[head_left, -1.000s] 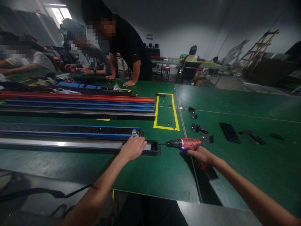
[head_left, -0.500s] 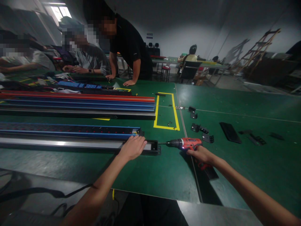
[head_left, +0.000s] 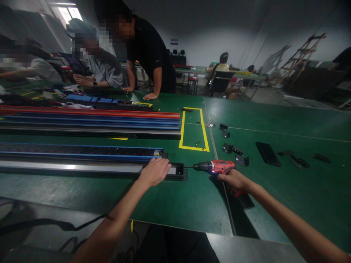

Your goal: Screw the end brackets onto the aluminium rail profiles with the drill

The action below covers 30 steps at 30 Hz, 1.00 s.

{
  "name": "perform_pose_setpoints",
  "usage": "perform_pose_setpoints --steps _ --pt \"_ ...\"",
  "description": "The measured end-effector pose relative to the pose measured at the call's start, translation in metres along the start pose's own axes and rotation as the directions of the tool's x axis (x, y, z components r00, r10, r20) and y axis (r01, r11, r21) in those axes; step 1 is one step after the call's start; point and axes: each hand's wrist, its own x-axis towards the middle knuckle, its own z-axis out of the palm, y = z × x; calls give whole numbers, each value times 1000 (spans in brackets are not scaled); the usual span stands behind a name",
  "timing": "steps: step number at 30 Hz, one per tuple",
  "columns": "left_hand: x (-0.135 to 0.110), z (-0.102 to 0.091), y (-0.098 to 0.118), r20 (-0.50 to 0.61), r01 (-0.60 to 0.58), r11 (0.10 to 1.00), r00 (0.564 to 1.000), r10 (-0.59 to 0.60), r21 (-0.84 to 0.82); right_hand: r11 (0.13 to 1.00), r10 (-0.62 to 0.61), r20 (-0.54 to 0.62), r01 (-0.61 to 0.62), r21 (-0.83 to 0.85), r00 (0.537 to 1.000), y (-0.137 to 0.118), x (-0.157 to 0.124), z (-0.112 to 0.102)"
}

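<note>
My right hand [head_left: 234,179] is wrapped around the grip of a red and black cordless drill [head_left: 221,166], with a small light glowing under its chuck. The bit points left and reaches the end of a long black metal profile [head_left: 175,171] with a silvery inner strip; whether it sits in a screw is too small to tell. My left hand [head_left: 155,171] lies over this profile near that end, fingers curled across its far edge. Just beyond is a blue-edged profile [head_left: 131,152] with a dark inside, its end close to my left fingertips.
More red, blue and black profiles [head_left: 137,122] lie side by side farther back. Small black brackets [head_left: 228,148] and a flat black object [head_left: 268,153] lie to the right on the green table [head_left: 178,208]. A co-worker in black [head_left: 153,54] leans on the far edge.
My hands, the drill and the profile hold almost the same position. At the far left, seated people have shifted slightly.
</note>
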Motion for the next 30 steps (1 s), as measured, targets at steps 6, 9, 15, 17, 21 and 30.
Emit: perform_pose_setpoints --steps 6,9,15,17,21,30 --pt "0 1 -1 -14 -4 1000 1000 4 -3 998 -53 -3 53 -20 999 12 8 2" --pt "0 2 -1 -8 -1 1000 1000 1 -10 998 -64 -7 64 -23 998 15 10 2" --pt "0 2 -1 -4 -2 1000 1000 2 -5 998 -56 -23 56 -20 998 13 10 2" --pt "0 2 -1 -5 -2 1000 1000 2 -5 998 -61 -12 62 3 998 14 10 2" --pt "-1 2 0 -2 -8 1000 1000 8 16 998 -56 -6 56 13 998 16 10 3" --pt "-1 2 0 -5 -9 1000 1000 9 -4 997 -67 0 67 -26 998 14 10 1"
